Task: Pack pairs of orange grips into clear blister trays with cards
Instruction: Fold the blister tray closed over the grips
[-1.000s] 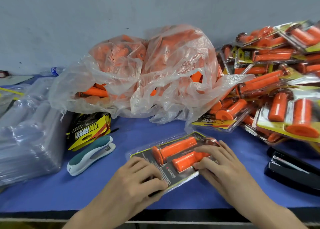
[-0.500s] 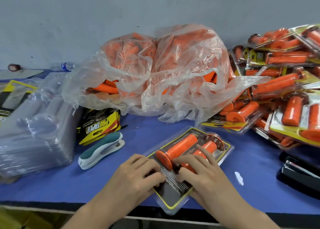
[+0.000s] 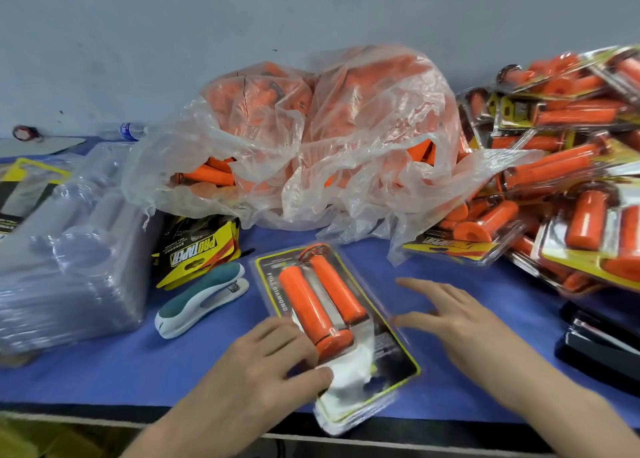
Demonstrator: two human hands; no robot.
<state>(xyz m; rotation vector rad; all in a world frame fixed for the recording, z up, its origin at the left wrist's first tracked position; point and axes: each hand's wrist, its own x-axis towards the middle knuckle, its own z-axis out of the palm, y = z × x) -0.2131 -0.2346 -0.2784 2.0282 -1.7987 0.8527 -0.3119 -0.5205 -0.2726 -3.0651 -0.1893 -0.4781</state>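
Table point(image 3: 121, 371): blue top with a dark front edge, set against a plain grey wall.

Nearest, at the front edge: left hand point(image 3: 270, 360) lies on the near end of the tray point(image 3: 388, 353). Its fingers are bent loosely, fingertips beside the flange of the longer grip, thumb flat on the plastic. It presses and does not pinch.

Right hand point(image 3: 460, 322): fingers straight and spread, holding nothing, just right of the tray. Motion-blurred, so contact with the tray edge cannot be told.

Tray lies flat between the hands, long axis running away and slightly left, near corner over the table edge. Two orange grips point(image 3: 308, 308) lie side by side in it over a black and yellow card point(image 3: 275, 291).

Left of tray: teal and white stapler point(image 3: 201, 302). Beyond it are loose cards point(image 3: 197, 250), and further left a stack of empty trays point(image 3: 69, 267).

Right edge: black stapler point(image 3: 602, 347).

Behind: crumpled clear bag point(image 3: 311, 139) of loose grips. To its right, a pile of packs point(image 3: 571, 180). Far left by the wall, a bottle point(image 3: 130, 130).
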